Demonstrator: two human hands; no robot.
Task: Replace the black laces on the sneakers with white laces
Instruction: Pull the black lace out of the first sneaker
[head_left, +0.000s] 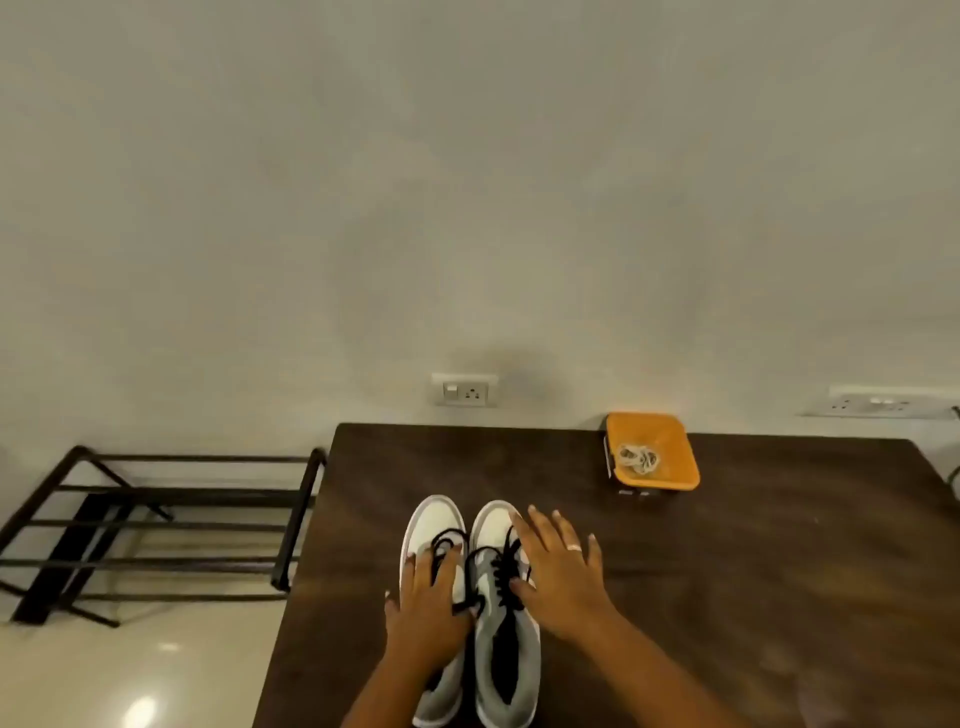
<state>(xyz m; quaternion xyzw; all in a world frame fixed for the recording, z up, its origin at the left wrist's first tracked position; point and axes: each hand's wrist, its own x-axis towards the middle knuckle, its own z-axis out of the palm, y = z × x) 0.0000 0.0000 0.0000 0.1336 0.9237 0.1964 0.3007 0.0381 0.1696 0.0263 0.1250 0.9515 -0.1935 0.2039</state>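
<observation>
Pointing toes-first at the wall (467, 234), long axes parallel: both sneakers (435, 519).

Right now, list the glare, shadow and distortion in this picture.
Head view: glare spots on the floor at lower left; head view: a soft shadow on the wall above the socket; head view: wide-angle distortion splays the edges of the table; head view: the white laces look soft.

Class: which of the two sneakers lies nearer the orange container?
The right sneaker, the one by the right hand; the left sneaker, under the left hand, lies farther from the orange container.
</observation>
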